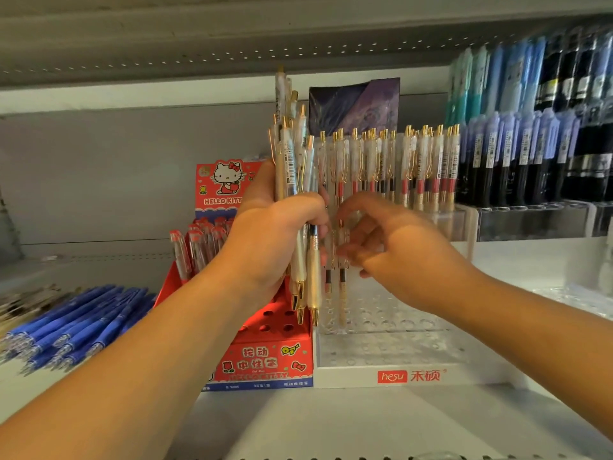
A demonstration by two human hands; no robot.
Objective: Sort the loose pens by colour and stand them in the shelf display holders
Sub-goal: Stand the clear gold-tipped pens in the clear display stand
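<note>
My left hand (265,230) grips a bunch of white and gold pens (293,154), held upright with tips down, above the red holder. My right hand (391,250) reaches into the clear acrylic holder (398,340) with its fingers curled around one or two pens (341,287) standing in the front rows; the hand is blurred. More white and gold pens with red or dark bands (414,167) stand in the holder's back rows.
A red Hello Kitty holder (268,360) with a few red pens stands left of the clear one. Loose blue pens (76,323) lie on the shelf at left. Dark and blue pens (537,154) fill racks at right. A shelf overhangs above.
</note>
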